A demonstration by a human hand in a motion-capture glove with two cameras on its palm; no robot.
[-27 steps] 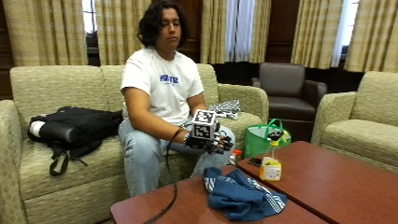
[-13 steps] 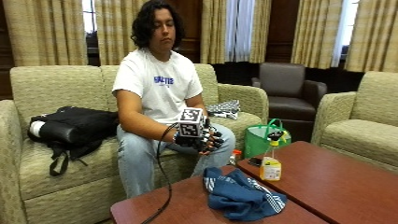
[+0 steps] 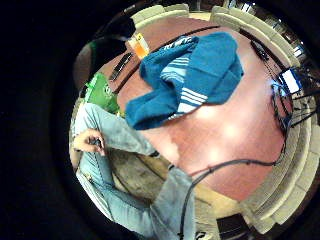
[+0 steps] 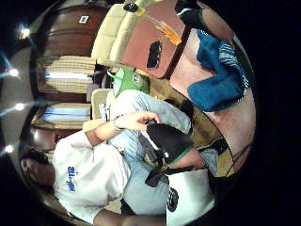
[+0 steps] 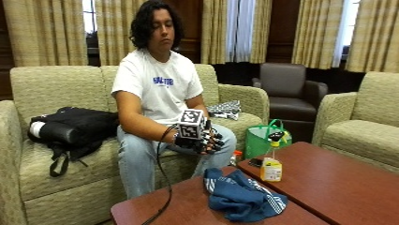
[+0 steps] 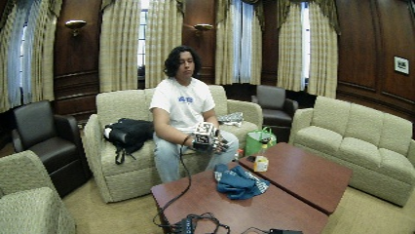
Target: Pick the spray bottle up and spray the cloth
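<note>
In the outside view a spray bottle with pale yellow liquid and a black trigger head stands on the red-brown table, near the edge facing the couch. A crumpled blue cloth with white stripes lies on the table beside it. My gloved right hand hovers over the seated person's lap, short of the table, its fingers relaxed and holding nothing. The bare left hand touches the glove at the wrist. The little finger side palm view shows the cloth and the bottle from above.
A dark phone lies on the table by the bottle. A green bag stands on the floor between couch and table. A black backpack sits on the couch. Cables lie at the table's near end.
The gloved hand has drifted slightly to the left over the lap. Bottle and cloth have not moved.
</note>
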